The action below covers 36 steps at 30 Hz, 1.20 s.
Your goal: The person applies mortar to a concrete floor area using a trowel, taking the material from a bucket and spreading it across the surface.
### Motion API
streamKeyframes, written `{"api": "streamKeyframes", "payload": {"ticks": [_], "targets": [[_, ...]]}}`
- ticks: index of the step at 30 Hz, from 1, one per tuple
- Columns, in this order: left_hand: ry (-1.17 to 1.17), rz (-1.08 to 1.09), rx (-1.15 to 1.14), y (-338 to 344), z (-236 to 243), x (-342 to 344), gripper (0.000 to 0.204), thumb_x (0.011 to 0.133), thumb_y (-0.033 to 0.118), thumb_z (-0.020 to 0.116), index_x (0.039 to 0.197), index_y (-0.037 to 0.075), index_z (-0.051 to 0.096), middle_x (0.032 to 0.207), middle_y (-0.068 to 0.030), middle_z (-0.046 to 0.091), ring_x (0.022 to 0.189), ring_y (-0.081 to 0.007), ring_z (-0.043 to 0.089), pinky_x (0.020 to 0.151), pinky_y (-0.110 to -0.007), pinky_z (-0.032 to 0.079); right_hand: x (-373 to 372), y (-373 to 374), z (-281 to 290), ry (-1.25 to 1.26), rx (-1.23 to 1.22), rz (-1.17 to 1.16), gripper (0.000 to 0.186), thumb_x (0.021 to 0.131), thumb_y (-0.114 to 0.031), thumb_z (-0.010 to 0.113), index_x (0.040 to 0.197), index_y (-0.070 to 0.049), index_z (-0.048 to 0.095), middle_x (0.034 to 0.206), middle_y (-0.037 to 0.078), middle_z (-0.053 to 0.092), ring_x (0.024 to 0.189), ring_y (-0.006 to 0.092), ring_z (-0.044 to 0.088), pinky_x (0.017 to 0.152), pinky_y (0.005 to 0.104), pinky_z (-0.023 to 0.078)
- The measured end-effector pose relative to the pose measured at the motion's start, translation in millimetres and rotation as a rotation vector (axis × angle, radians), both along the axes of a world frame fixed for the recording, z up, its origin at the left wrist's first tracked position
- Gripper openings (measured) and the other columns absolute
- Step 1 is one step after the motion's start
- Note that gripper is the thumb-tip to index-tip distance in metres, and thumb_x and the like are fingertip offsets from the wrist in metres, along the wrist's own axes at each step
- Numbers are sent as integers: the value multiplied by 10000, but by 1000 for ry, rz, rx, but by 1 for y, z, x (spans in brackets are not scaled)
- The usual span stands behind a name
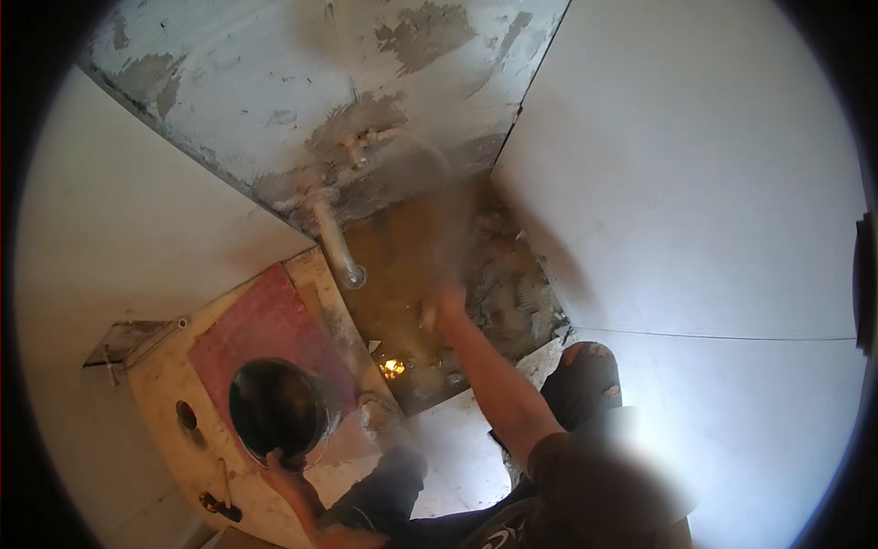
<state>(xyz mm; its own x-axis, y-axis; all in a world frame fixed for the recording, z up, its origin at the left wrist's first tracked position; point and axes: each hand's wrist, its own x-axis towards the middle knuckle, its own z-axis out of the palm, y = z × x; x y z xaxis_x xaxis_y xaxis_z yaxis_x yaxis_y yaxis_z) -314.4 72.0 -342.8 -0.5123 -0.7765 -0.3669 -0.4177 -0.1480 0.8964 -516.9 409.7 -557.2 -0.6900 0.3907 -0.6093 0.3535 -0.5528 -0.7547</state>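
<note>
At the lower left my left hand (281, 465) grips the near edge of a dark bucket (322, 409), which stands on a reddish board. The bucket's inside is dark, and its contents cannot be made out. My right arm stretches forward over a recessed patch of floor (389, 265) covered with murky brown water. Motion smears my right hand (444, 306), low over the water beside rough rubble (517, 284). A pale blur extends upward from that hand; I cannot tell whether it is a held thing or splashed water.
A pipe (336, 242) runs from the patchy back wall (274, 101) down to the wet floor, below a small tap fitting (357, 151). The reddish board (242, 334) lies on a light panel with holes, left of the recess. Smooth white panels (704, 183) rise on the right.
</note>
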Motion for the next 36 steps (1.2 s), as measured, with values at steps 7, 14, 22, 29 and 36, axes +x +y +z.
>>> {"api": "streamKeyframes", "payload": {"ticks": [7, 14, 22, 29, 36], "targets": [[69, 6, 74, -12, -28, 7, 440, 750, 130, 560, 1171, 1, 547, 954, -102, 625, 697, -175, 599, 544, -302, 477, -18, 22, -21, -12, -125, -113, 519, 950, -488, 494, 1089, 6, 569, 807, 103, 591, 631, 233, 564, 564, 395, 487], [2, -69, -16, -18, -2, 15, 339, 772, 168, 559, 1072, 8, 562, 859, -77, 605, 667, -164, 559, 574, -299, 439, -58, 12, 4, -80, -300, -53, 542, 955, -502, 480, 1140, 3, 547, 882, 119, 593, 641, 240, 553, 568, 404, 483], [-54, 30, -98, -9, 13, 14, 263, 799, 213, 566, 964, 9, 581, 733, -69, 588, 588, -163, 524, 571, -293, 423, -65, 8, 14, -25, -345, -118, 517, 968, -503, 453, 1086, -8, 547, 858, 127, 574, 638, 270, 556, 555, 410, 479], [22, -83, -8, -2, -12, 5, 355, 781, 163, 560, 1092, -7, 537, 861, -81, 599, 628, -174, 543, 547, -280, 436, -56, 68, -15, -69, -175, -183, 538, 946, -528, 470, 1096, -16, 539, 808, 104, 550, 627, 264, 551, 549, 408, 471], [-55, -116, 47, -33, -3, 21, 613, 754, 109, 537, 1353, 36, 430, 1092, -111, 585, 727, -166, 581, 521, -275, 442, 24, 13, 22, -158, -516, -201, 565, 921, -557, 490, 1108, -25, 531, 750, 78, 521, 614, 256, 547, 542, 406, 461]]}}
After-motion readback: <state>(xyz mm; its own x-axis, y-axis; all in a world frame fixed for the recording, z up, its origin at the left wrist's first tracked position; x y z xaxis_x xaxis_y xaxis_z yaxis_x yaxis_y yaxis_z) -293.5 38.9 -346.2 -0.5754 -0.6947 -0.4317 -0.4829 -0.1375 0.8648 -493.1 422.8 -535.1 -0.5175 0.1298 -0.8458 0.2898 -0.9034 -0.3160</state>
